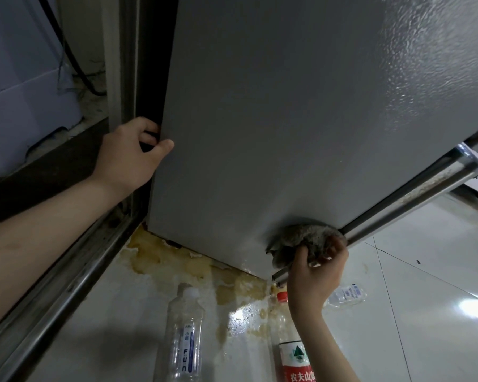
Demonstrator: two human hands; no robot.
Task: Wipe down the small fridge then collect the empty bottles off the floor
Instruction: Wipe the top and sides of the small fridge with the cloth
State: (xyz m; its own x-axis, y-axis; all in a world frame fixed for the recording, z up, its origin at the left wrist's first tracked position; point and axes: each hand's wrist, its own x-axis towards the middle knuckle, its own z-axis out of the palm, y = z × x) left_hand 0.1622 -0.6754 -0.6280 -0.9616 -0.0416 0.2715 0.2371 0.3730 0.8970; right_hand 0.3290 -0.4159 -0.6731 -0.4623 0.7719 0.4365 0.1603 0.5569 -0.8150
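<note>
The grey small fridge [273, 119] fills the middle of the view, seen from its side panel. My left hand [134, 155] grips the panel's rear left edge, fingers curled behind it. My right hand [315, 274] holds a grey rag [304, 241] bunched against the panel's lower front corner. On the floor lie three empty bottles: a clear one with a white cap [184, 337], a red-capped one with a red label [293, 351] partly behind my right forearm, and a small clear one [348, 295] to the right of my wrist.
Yellow-brown stains [177, 260] spread over the white tiled floor [425, 326] along the fridge's base. A metal door track [66, 285] runs diagonally at left. A blue-white box [17, 92] and a black cable [66, 51] sit at the back left. The fridge door seal and handle [425, 188] run along the right.
</note>
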